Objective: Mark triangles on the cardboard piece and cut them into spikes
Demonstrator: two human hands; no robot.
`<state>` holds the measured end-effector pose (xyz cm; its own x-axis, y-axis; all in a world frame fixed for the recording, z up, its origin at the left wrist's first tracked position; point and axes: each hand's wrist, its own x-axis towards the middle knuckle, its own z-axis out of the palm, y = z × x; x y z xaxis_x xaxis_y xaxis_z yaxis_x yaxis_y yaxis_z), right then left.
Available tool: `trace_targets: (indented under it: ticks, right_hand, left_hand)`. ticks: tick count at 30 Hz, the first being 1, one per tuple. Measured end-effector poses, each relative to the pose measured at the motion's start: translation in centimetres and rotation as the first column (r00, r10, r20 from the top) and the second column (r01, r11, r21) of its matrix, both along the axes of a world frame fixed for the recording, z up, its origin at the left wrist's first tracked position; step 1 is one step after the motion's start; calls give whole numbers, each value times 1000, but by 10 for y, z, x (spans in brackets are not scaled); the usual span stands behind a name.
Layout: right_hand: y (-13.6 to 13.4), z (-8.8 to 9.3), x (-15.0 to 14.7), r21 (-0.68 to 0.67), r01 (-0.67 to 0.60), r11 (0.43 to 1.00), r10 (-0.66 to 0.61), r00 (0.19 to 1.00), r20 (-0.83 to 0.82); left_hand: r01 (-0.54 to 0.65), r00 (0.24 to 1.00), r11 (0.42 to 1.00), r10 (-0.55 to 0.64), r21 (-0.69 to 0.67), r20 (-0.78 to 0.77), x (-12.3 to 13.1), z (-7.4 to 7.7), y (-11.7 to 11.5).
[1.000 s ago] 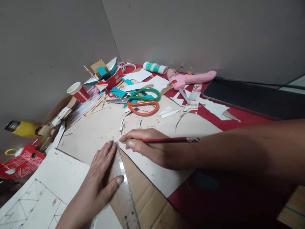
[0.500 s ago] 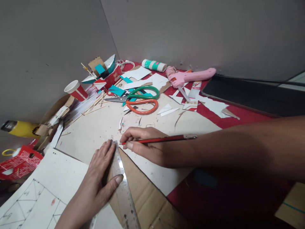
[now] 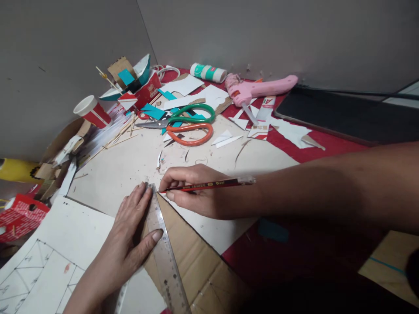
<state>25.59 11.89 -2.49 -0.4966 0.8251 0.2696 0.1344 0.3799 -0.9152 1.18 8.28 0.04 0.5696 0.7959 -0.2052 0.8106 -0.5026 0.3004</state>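
My left hand [image 3: 126, 246] lies flat with its fingers out and its thumb apart, pressing on a clear plastic ruler [image 3: 167, 266]. Under the ruler is a brown piece of cardboard [image 3: 188, 248], its narrow corner pointing away from me. Between the thumb and fingers of my right hand [image 3: 196, 198] is a red and black pencil [image 3: 225, 182], tilted low, with its blunt end to the right. The pencil's tip is at the cardboard's far corner, close beside the ruler's end; whether it touches the cardboard I cannot tell.
Scissors [image 3: 193, 124] with green and orange handles lie beyond my hands among paper scraps. Behind them is a pink glue gun [image 3: 265, 89]. A red-and-white paper cup [image 3: 94, 113] leans at left. A white sheet with a pen drawing [image 3: 36, 279] lies at lower left.
The whole view has shifted, so things appear further left and higher. The pencil has rolled slightly, showing gold lettering, and its tip is nearer the cardboard's corner. My left hand stays on the ruler.
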Motion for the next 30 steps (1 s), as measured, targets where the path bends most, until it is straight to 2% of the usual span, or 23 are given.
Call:
trace_targets:
  ticks: [11,30]
  right_hand:
    - [-1,6,0,-19,45,999,-45,999,28]
    - [0,0,-11,11,119,993,-119,992,34]
  left_hand:
    - [-20,1000,1000,19,-22,-14,2,1,-1]
    - [-12,1000,1000,12,-14,-22,3,3,-1]
